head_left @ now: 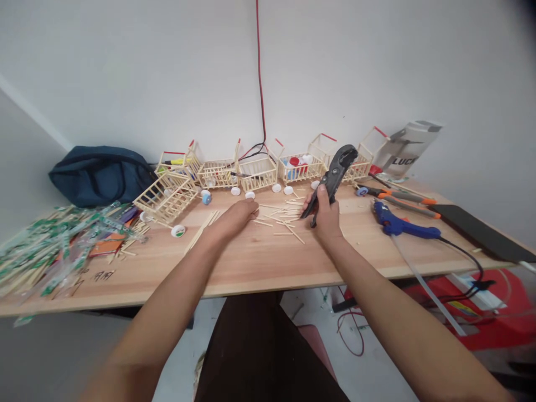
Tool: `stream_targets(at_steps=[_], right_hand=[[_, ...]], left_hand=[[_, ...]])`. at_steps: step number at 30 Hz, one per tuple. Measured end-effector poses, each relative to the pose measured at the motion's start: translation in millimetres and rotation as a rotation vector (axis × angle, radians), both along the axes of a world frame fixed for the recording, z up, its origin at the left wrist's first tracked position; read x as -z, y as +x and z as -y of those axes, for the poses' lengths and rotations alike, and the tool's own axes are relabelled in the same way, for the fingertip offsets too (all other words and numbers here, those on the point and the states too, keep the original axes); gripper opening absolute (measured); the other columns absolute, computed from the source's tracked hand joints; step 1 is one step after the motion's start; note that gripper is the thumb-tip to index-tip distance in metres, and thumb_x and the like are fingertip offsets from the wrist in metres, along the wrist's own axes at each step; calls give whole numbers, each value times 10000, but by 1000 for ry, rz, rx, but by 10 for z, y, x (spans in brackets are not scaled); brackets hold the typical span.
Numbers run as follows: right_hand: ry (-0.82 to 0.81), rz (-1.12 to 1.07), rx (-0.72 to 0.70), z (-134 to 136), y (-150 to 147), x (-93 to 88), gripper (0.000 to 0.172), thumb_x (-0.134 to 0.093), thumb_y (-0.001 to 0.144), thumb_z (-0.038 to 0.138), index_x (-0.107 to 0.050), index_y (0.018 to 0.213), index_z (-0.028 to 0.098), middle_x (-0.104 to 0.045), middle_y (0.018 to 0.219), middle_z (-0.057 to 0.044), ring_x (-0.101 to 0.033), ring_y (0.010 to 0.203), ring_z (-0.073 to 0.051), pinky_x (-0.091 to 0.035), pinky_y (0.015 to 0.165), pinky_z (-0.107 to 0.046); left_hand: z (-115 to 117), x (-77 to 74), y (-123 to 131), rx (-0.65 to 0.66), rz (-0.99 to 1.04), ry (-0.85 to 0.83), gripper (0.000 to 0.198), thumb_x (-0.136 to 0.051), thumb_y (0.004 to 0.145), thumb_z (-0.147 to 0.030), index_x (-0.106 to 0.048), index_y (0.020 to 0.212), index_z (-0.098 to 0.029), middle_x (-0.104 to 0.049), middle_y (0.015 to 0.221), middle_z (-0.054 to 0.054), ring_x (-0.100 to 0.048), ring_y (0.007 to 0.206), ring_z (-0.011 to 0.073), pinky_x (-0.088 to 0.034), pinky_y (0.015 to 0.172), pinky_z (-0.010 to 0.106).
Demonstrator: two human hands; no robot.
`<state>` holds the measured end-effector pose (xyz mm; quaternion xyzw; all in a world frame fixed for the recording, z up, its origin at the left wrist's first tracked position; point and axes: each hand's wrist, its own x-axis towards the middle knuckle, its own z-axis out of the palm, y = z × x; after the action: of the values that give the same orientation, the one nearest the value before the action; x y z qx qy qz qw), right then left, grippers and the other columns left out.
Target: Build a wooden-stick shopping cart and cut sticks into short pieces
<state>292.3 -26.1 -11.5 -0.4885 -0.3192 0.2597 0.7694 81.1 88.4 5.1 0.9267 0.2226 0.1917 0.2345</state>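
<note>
My left hand lies low over the tabletop, its fingers together at the left end of a scatter of short wooden sticks. Whatever is between those fingertips is hidden. My right hand is wrapped round a black plier-like hand cutter, held tilted with its rounded head up and its handle ends down over the sticks. Beside my left forearm lie a few longer sticks. Behind both hands, several small stick-built carts stand along the wall, among them a cart with white round wheels.
At left, wrapped stick bundles lie before a dark blue bag. A tilted cart stands near them. At right are a blue glue gun with a cable, orange-grey handled cutters, a black board and a paper bag.
</note>
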Motion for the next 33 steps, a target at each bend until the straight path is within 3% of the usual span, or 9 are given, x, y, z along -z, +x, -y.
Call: stream_targets(at_steps=[3,7,12,14,20,24,29,33], right_hand=[[-5,18,-18,16,9,31,507,-598,775,678,-565,645,190,-554,525,15,-535,441,-103,-468,411,-214],[-30,96,-94,74,-21,33,467,-607,796,635,-589,675,184,-563,540,19,-540,455,-99,-473,436,-210],[-62,203,-262,173,-127,-37,414,-651,785,588,-622,732,178,-565,572,25,-550,501,-107,-499,514,-228],[-61,241,-324,194,-163,-52,407,-647,793,583,-627,742,179,-574,601,17,-562,549,-114,-504,562,-234],[-108,350,-421,167,-197,19,429,-614,814,590,-601,682,181,-590,628,-7,-568,601,-134,-492,617,-260],[-173,403,-342,135,-170,83,411,-647,787,568,-605,673,175,-609,632,-11,-563,604,-136,-473,625,-262],[-215,445,-243,120,-151,82,372,-664,774,524,-618,678,167,-605,616,-12,-552,615,-140,-441,622,-260],[-216,468,-271,127,-169,76,352,-647,785,510,-601,681,176,-592,602,0,-551,602,-141,-448,621,-265]], left_hand=[[53,-32,-63,-63,89,-75,71,-507,753,-155,-542,693,-168,-551,705,17,-472,694,159,-335,653,275],[173,-70,7,-72,169,-225,111,-506,805,-239,-564,837,-150,-605,683,16,-483,573,119,-363,565,242],[361,-79,138,32,400,-725,323,-681,739,-380,-571,895,-120,-656,740,50,-477,513,69,-351,488,201],[428,-77,150,34,472,-838,409,-758,683,-423,-578,884,-116,-658,735,44,-472,511,59,-339,474,190],[583,-100,190,48,447,-865,440,-783,677,-457,-609,873,-104,-666,727,41,-485,513,61,-357,466,193],[636,-101,226,53,411,-877,396,-777,695,-430,-625,863,-104,-653,706,30,-486,507,60,-357,460,188],[607,-99,177,142,376,-975,450,-763,721,-431,-653,1008,-102,-684,805,70,-586,605,101,-451,543,225],[575,-113,138,102,328,-982,465,-776,698,-449,-647,971,-96,-684,715,54,-502,463,64,-337,428,186]])
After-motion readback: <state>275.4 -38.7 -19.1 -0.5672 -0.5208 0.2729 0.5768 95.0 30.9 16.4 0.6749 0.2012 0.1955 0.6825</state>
